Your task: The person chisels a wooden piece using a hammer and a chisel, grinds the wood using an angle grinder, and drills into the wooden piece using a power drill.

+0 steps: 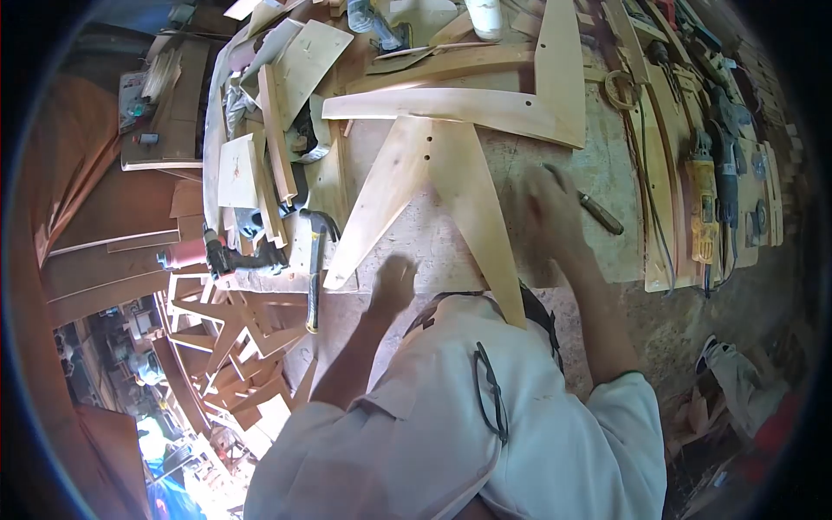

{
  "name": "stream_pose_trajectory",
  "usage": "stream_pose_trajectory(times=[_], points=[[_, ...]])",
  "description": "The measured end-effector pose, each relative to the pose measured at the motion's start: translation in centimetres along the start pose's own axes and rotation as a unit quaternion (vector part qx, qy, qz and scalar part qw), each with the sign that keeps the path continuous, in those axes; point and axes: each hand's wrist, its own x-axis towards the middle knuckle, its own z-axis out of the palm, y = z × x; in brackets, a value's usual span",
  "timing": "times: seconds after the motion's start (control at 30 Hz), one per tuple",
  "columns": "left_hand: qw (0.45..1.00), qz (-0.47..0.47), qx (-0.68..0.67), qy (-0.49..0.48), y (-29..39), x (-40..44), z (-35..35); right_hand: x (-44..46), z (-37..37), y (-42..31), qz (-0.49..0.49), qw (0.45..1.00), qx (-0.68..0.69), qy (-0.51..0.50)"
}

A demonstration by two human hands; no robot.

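On the bench in front of me lies an inverted-V wooden piece (472,186) with two dark holes near its top. Its right leg reaches past the bench edge to my shirt. My left hand (394,282) is at the front edge, between the legs; its fingers are not clear. My right hand (548,212), smeared by motion, is right of the piece. Close beside it lies a tool with a wooden handle (602,214), its dark end partly by the hand. An angled wooden piece (485,106) with holes lies behind the V's top. A claw hammer (315,269) overhangs the edge at left.
A cordless drill (238,258) lies at the bench's left edge, near stacked boards (276,134). Corded power tools, one yellow (702,208), lie at right. A white container (485,19) stands at the back. Wooden frames (230,347) are piled below left. Another person's leg (741,381) shows at right.
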Motion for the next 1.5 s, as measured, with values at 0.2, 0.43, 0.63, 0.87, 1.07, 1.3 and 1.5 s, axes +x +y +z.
stream_pose_trajectory(times=[0.2, 0.43, 0.63, 0.87, 1.07, 1.3, 1.5], points=[[0.954, -0.235, 0.115, -0.144, -5.7, -18.7, -2.9, 7.6, 7.0, -2.4, -0.096, 0.993, -0.066, -0.003], [0.836, -0.374, 0.163, -0.367, -8.3, -29.5, -3.9, 8.7, 9.7, -3.0, -0.067, 0.983, -0.162, -0.062], [0.955, -0.279, -0.010, -0.099, -5.9, -17.2, -6.1, 7.0, 8.9, -3.8, -0.107, 0.969, -0.214, -0.065], [0.991, -0.045, 0.090, 0.088, -3.7, -0.4, -10.3, -3.2, 6.9, -8.0, 0.006, 0.996, -0.073, -0.041], [0.994, -0.069, 0.086, 0.022, -5.0, 2.8, -7.1, -10.0, 8.8, -9.0, 0.092, 0.989, -0.091, -0.066], [0.989, -0.108, 0.097, -0.019, -5.1, 3.3, -6.4, -10.2, 8.4, -7.7, 0.077, 0.995, -0.057, -0.035], [0.992, -0.111, 0.047, -0.048, -1.7, 1.1, -3.3, -11.6, 4.0, -4.1, 0.088, 0.993, -0.061, -0.046]])
